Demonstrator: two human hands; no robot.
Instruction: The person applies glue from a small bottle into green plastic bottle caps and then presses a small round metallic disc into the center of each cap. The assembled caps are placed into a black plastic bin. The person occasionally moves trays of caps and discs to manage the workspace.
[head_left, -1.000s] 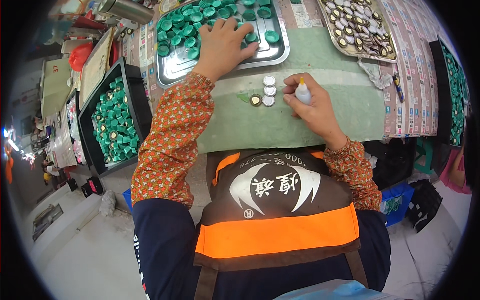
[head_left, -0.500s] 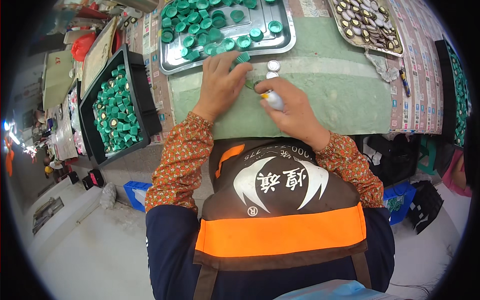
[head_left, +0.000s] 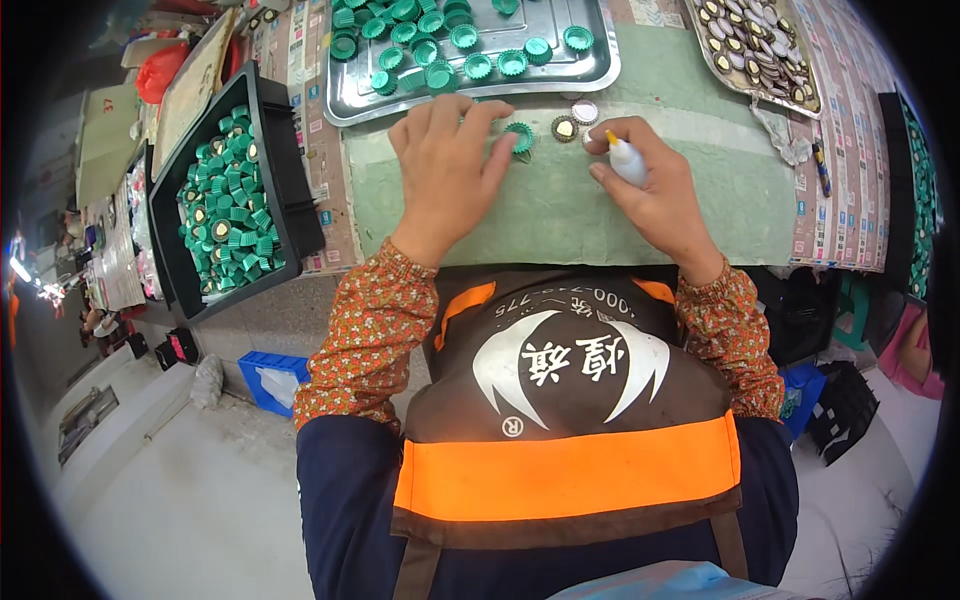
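Observation:
My right hand (head_left: 660,185) is closed around a small white squeeze bottle (head_left: 627,165) with a yellow tip. Its fingertips are at a small pale disc on the green mat (head_left: 700,205), partly hidden by them. Just left of these fingertips lie a dark fluted cap (head_left: 564,128) with a cream centre and a white disc (head_left: 585,111). My left hand (head_left: 445,165) is open over the mat, thumb and fingers apart. A green fluted cup (head_left: 520,139) sits right beside its thumb tip.
Beyond my left hand, a metal tray (head_left: 590,82) holds many green cups. A second tray (head_left: 752,92) of dark and pale caps stands far right. On the left is a black crate (head_left: 302,215) of green cups; a pen (head_left: 821,170) lies at right.
My right hand has moved right with the bottle, away from my left hand. My left fingers have spread, and a green cup now sits by the thumb. The whole view has shifted slightly.

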